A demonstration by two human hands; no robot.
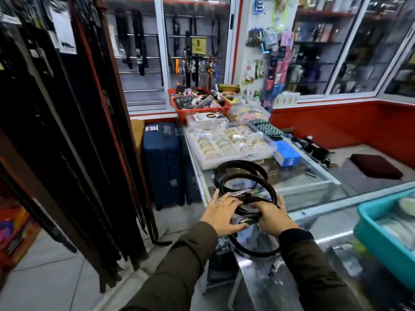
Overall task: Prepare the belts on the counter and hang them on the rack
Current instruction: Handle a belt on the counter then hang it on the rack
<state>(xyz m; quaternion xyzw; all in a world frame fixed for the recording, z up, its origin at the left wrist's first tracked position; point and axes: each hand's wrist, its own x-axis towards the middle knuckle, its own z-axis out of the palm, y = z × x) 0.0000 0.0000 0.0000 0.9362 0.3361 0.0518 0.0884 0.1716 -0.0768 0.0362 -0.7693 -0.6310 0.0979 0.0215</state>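
Observation:
Several black belts (241,176) lie coiled in loops on the glass counter (314,189), one loop hanging over the near edge. My left hand (222,215) rests on the buckle end of the pile, fingers spread and curled over it. My right hand (277,217) grips the same bundle from the right side. Both hands hold the belts close together at the counter's corner. A rack of long dark hanging belts (74,140) fills the left side of the view, reaching almost to the floor.
A clear tray of bangles (229,142) and a red basket (202,108) sit farther along the counter. A blue box (287,153) lies to the right. A teal tub (386,234) stands at the near right. A blue suitcase (162,162) stands on the floor beside the counter.

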